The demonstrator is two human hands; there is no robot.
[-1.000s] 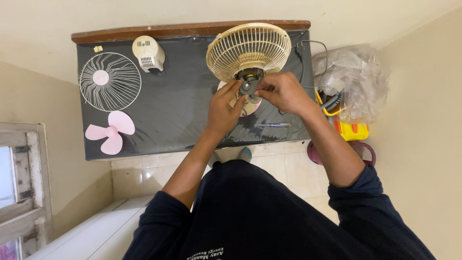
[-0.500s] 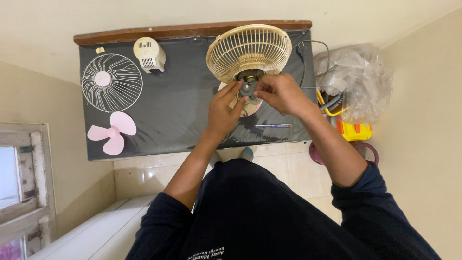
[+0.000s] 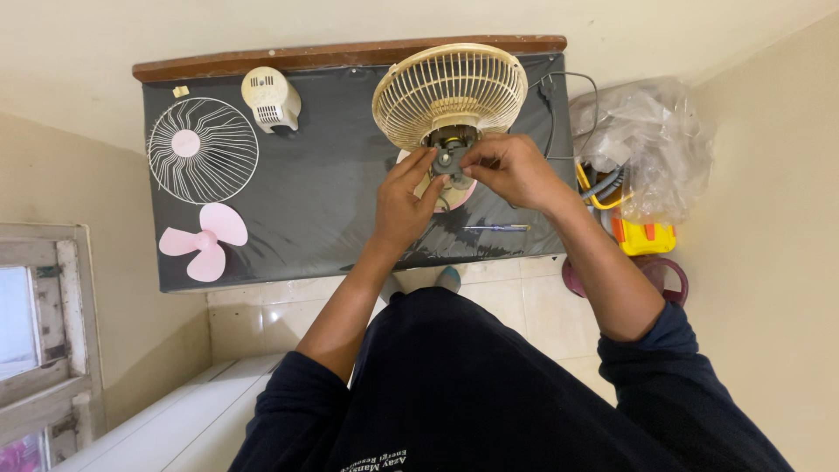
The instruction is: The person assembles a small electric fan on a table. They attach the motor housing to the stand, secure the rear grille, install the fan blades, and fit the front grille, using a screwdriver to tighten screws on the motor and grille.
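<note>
Far left of the frame there's a window frame [image 3: 39, 341], then the dark-covered table [image 3: 323, 183] fills the upper middle. On its left part sits a white wire fan guard [image 3: 203, 150] lying flat, with a pink three-blade fan propeller [image 3: 204, 241] just below it. A bit right of the guard, near the table's top edge, is a cream motor housing cover [image 3: 271, 98].

Moving to the centre: the left hand [image 3: 404, 203] has its fingers closed on the grey motor part [image 3: 451, 159] at the back of the cream fan cage [image 3: 449, 93], which stands tilted at the upper middle of the table. The right hand [image 3: 514, 168] pinches that same motor part from the other side, so both hands are grasping it. Under them there's a pinkish fan base [image 3: 461, 194].

Just right of the hands, a small screwdriver [image 3: 496, 228] lies on the table. Past the table's right edge is a clear plastic bag [image 3: 645, 147], with a yellow tool [image 3: 643, 236] below it.
</note>
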